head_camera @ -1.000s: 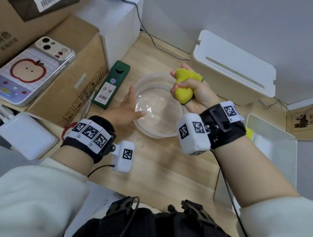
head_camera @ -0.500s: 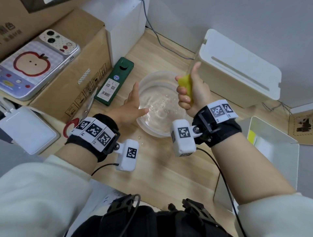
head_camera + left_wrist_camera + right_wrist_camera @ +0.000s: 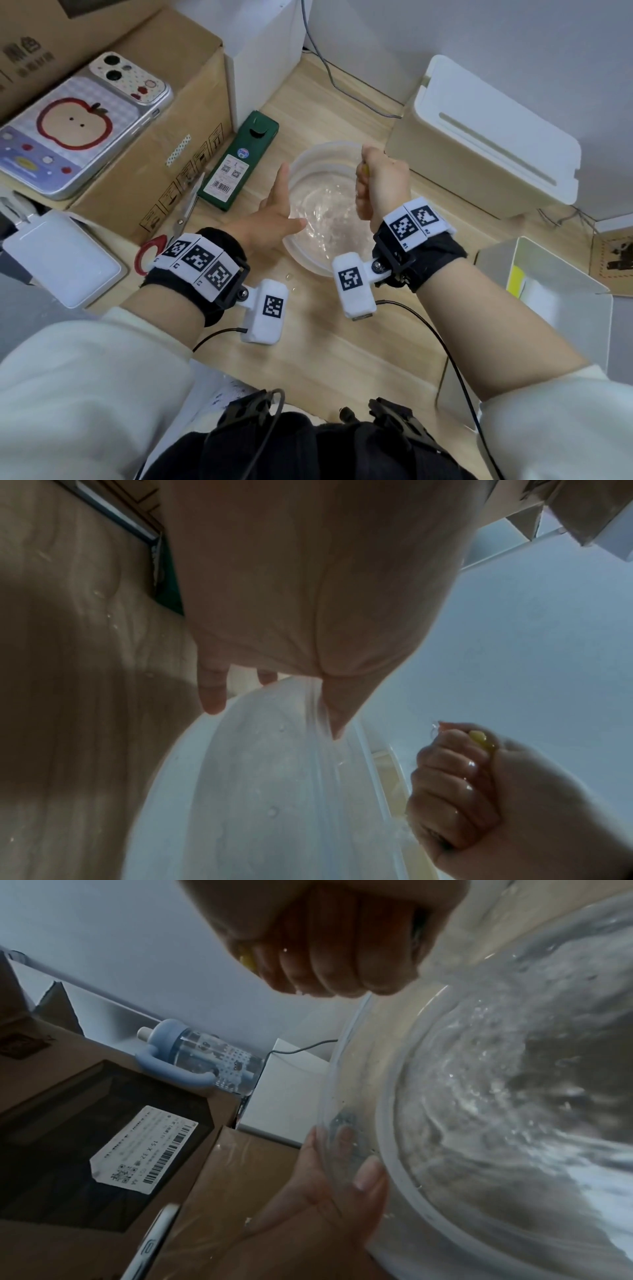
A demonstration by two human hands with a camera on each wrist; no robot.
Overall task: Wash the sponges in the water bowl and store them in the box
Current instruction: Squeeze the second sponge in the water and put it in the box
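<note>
A clear water bowl [image 3: 301,164] sits mid-table, its water rippling. My right hand [image 3: 380,181] is a tight fist over the bowl's right side, squeezing a yellow sponge [image 3: 481,739] of which only a sliver shows between the fingers [image 3: 325,969]. My left hand [image 3: 274,212] rests flat against the bowl's left wall [image 3: 346,1123] with straight fingers, thumb over the rim. The open white box [image 3: 565,284] stands at the right with another yellow sponge [image 3: 515,282] inside.
A green carton [image 3: 239,161] and red-handled scissors [image 3: 178,219] lie left of the bowl beside a cardboard box [image 3: 150,150] with a phone on top. A white cable box [image 3: 486,144] stands behind the bowl at the right. Water drops dot the wood near the bowl.
My right hand has closed fully round the sponge and turned over, dropping closer to the water, so the sponge is almost hidden. The water is more stirred. My left hand stays on the bowl.
</note>
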